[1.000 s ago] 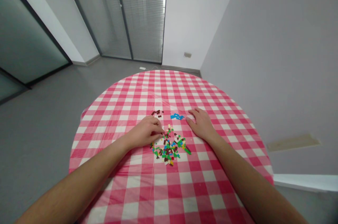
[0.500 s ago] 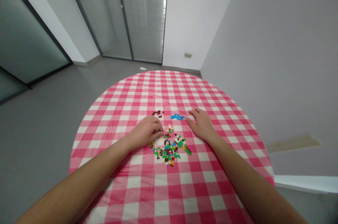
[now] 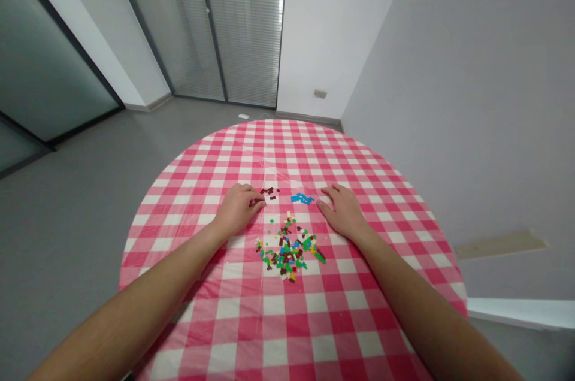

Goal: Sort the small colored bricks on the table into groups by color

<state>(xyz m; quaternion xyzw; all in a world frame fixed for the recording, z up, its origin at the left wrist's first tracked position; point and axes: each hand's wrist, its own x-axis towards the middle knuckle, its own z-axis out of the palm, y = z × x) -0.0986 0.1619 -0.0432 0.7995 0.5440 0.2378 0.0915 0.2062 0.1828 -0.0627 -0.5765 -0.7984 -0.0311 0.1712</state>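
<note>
My left hand (image 3: 239, 208) is beside a small group of dark brown bricks (image 3: 270, 191), its fingers bent together at their left edge; whatever they may hold is too small to make out. My right hand (image 3: 342, 209) rests on the cloth with its fingers apart and nothing in it, just right of a cluster of blue bricks (image 3: 302, 198). Nearer to me, between the forearms, lies a mixed pile of small bricks (image 3: 287, 254) in green, brown, blue, yellow, red and white.
A round table with a pink and white checked cloth (image 3: 287, 153) carries everything. Beyond it are a glass partition with blinds (image 3: 245, 27), a white wall with a socket (image 3: 320, 94), and a small white object (image 3: 243, 116) on the floor.
My left hand has moved away from the mixed pile, up and to the left, to the brown bricks. My right hand has stayed where it was.
</note>
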